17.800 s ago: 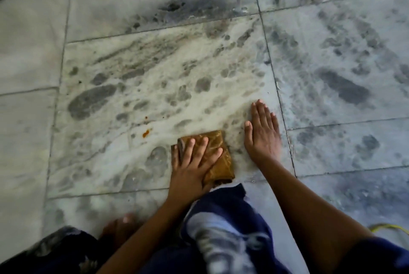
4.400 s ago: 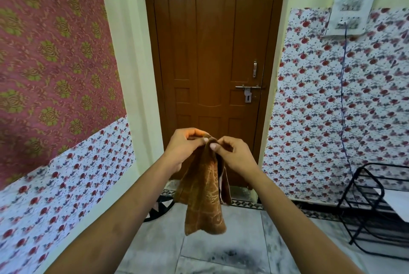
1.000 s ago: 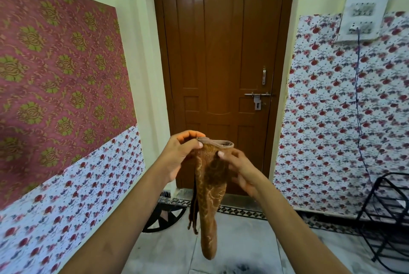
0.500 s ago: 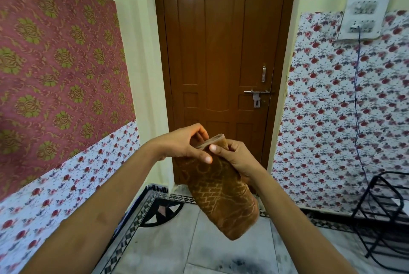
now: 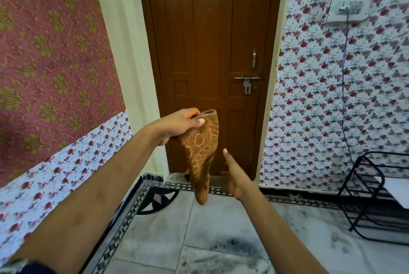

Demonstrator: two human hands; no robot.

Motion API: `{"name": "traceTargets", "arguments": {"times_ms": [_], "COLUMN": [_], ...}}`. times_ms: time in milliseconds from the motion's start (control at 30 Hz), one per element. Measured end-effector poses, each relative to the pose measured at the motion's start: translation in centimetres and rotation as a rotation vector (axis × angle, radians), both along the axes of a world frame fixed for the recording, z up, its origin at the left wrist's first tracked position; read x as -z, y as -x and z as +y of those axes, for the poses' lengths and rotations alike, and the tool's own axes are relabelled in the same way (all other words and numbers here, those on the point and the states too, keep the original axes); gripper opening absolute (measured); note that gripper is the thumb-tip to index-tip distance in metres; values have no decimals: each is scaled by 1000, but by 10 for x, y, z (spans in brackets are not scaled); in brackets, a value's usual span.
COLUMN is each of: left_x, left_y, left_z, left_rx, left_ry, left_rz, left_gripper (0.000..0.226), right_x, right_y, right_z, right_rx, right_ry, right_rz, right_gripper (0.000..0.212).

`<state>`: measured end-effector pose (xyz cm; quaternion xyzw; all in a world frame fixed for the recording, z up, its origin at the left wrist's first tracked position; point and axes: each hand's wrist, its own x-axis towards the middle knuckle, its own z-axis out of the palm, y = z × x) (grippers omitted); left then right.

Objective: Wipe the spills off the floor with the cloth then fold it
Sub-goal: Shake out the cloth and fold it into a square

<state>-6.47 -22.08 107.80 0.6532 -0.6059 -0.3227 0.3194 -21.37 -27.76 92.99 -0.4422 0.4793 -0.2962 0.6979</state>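
While the left hand pinches the cloth by its upper hemmed edge, the rest of it droops in a narrowing tail in front of the brown door, well above the floor; the right hand is loose beside the lower half, fingers spread, holding nothing and not touching the fabric. By the way it sags and tapers under its own weight, the cloth looks soft, limp and light, a patterned terry weave that should give fingers plenty of friction; nothing about it seems fragile or slippery, though it may be damp from wiping, which I cannot tell. For a tidy fold, the hanging bottom end looks like the place for the free hand to take it, thumb and fingers pinching both layers, then lifting it toward the held edge; a grip at mid-length would likely let the tail flop and skew the fold.
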Motion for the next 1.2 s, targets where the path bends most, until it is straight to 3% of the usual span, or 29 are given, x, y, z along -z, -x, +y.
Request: {"name": "traceTargets", "arguments": {"times_ms": [167,233,333,433,500,667,733,833,1033,1200], "left_x": [-5,-7,-2,12,21,43,50,58,77,84], "left_y": [-5,-13,-28,-49,-63,-82,-79,-58,-17,0], "left_z": [-2,-3,-3,-2,0,-1,-3,-3,-4,-3], "left_rx": [-131,-135,-141,-218,-296,-522,-530,-470,-338,-239], "left_ry": [91,100,87,38,0,-35,-57,-69,-90,-117], "left_rz": [507,683,794,719,613,385,267,209,171,209], "left_gripper": [7,10,14,17,18,10,16,19,5,26], "right_x": [21,20,12,10,11,11,8,4,-8,-19], "right_y": [-3,-3,-3,3,9,12,6,-7,-31,-31], "right_z": [0,-1,3,1,-3,-16,-16,-12,5,10], "right_rx": [32,66,122,184,193,189,173,151,122,161], "right_ry": [-253,-301,-302,-174,-134,-37,-7,53,166,156], "right_rz": [-251,-380,-657,-634,-544,-197,-143,-88,-99,-199], "right_gripper": [99,98,85,45,31,44,49,40,20,11]}}
